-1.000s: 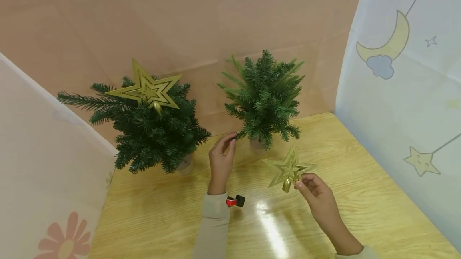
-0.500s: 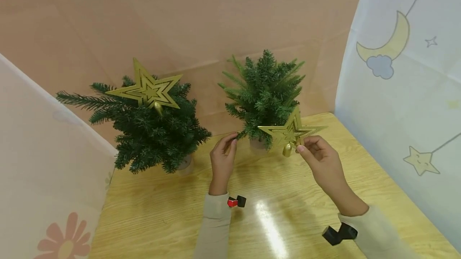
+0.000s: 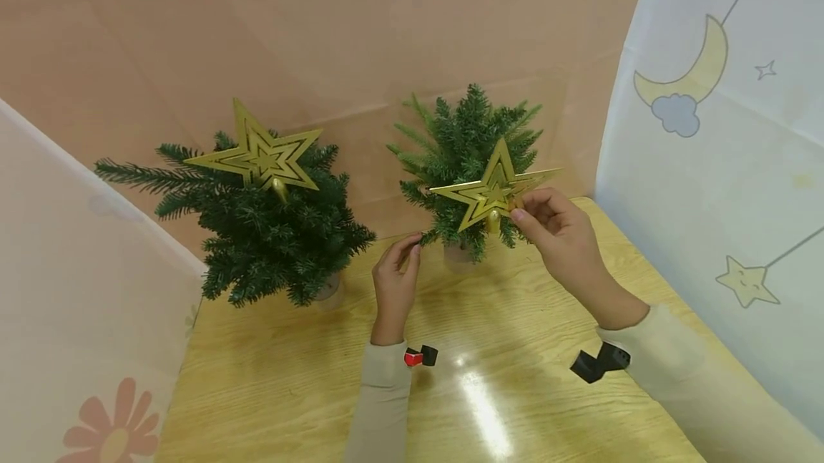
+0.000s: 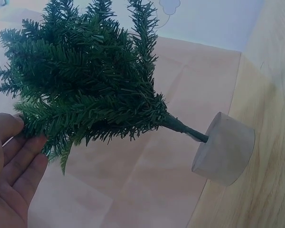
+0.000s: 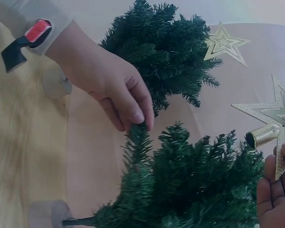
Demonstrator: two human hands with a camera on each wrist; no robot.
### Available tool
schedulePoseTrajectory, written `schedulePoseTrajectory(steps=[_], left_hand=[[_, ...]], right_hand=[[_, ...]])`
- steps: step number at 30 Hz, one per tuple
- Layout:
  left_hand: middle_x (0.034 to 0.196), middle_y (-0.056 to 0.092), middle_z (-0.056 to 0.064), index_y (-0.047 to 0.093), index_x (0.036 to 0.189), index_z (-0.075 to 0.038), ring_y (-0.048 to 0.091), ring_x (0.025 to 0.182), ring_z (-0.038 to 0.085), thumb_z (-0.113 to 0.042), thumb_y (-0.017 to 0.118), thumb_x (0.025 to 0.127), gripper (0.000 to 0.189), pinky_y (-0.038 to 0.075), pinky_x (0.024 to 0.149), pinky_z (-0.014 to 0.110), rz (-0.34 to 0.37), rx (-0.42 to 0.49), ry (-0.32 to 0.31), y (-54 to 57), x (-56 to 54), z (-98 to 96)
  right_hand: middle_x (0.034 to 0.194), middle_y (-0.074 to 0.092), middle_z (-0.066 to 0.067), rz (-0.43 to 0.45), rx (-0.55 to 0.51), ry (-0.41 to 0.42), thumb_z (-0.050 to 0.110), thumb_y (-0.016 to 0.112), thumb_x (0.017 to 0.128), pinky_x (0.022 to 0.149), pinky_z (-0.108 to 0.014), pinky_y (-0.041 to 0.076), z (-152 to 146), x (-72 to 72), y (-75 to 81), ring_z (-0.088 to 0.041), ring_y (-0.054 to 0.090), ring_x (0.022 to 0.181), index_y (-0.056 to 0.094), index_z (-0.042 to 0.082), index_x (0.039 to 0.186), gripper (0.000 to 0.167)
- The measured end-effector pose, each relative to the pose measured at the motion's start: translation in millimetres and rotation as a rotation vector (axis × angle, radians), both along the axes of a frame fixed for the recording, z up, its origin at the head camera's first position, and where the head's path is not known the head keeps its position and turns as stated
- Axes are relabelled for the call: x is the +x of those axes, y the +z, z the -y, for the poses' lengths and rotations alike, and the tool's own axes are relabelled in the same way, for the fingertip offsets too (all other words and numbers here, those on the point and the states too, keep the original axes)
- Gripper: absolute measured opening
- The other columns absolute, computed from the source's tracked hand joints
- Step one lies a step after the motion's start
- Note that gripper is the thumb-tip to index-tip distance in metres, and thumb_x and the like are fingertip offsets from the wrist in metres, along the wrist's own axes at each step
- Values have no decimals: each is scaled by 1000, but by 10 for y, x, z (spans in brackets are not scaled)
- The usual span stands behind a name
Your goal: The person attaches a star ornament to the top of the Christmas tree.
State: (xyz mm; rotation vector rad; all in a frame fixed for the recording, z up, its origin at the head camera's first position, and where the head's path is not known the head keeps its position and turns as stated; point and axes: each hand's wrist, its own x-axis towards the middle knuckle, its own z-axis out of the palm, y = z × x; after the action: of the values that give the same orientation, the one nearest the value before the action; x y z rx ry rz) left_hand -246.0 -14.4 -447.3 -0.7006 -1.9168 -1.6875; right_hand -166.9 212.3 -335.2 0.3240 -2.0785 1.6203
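My left hand (image 3: 395, 284) pinches the tip of a low branch on the right-hand small artificial Christmas tree (image 3: 473, 127), which stands on a round pale base (image 4: 225, 149). Between thumb and fingers, my right hand (image 3: 561, 241) holds a gold star tree topper (image 3: 494, 192) by one lower point. In the head view this star overlaps the front of that tree. The right wrist view shows the topper's hollow socket (image 5: 265, 136), its open end facing the branches. On the left-hand Christmas tree (image 3: 270, 248), a second gold star topper (image 3: 264, 159) sits at the top.
Behind both trees hangs a plain pinkish-brown cloth (image 3: 360, 33). A white printed sheet (image 3: 695, 184) walls the right side, and another pale sheet (image 3: 84, 270) the left. The wooden table (image 3: 290, 384) carries the trees near its back edge.
My right hand has lifted the gold star topper from over the table, away from me and slightly left, to in front of the right-hand tree. My left hand keeps its place on the branch.
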Motion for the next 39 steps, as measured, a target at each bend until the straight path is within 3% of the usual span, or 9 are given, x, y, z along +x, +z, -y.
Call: schedulePoseTrajectory(steps=[11,21,35,39], left_hand=[[115,66,21,66,115,6,67,104,26,4,59,94,22,54,90,32,6,3,-7,-11,-5,9],[115,65,23,66,114,7,66,104,30,6,59,95,21,54,91,35,7,6,-17,0,14,3],[113,65,24,67,112,7,67,102,29,8,59,93,21,54,90,34,-3,16,-3,-8,3,0],[116,66,19,69,115,-3,66,104,23,6,60,94,25,54,90,32,13,24,-14,-169,-101,-2]], right_hand=[[97,63,-3,29,-41,31,10,63,96,75,-20,52,36,-109,187,-16,62,89,62,3,108,13],[97,63,-2,131,-207,97,11,63,96,89,-25,52,11,-225,356,-19,65,95,60,4,109,15],[98,66,-1,164,-212,71,15,66,95,92,-27,50,-20,-422,463,-20,64,96,61,4,110,19],[97,65,-1,148,-245,70,13,65,95,91,-26,50,-40,-483,506,-18,64,94,60,2,111,20]])
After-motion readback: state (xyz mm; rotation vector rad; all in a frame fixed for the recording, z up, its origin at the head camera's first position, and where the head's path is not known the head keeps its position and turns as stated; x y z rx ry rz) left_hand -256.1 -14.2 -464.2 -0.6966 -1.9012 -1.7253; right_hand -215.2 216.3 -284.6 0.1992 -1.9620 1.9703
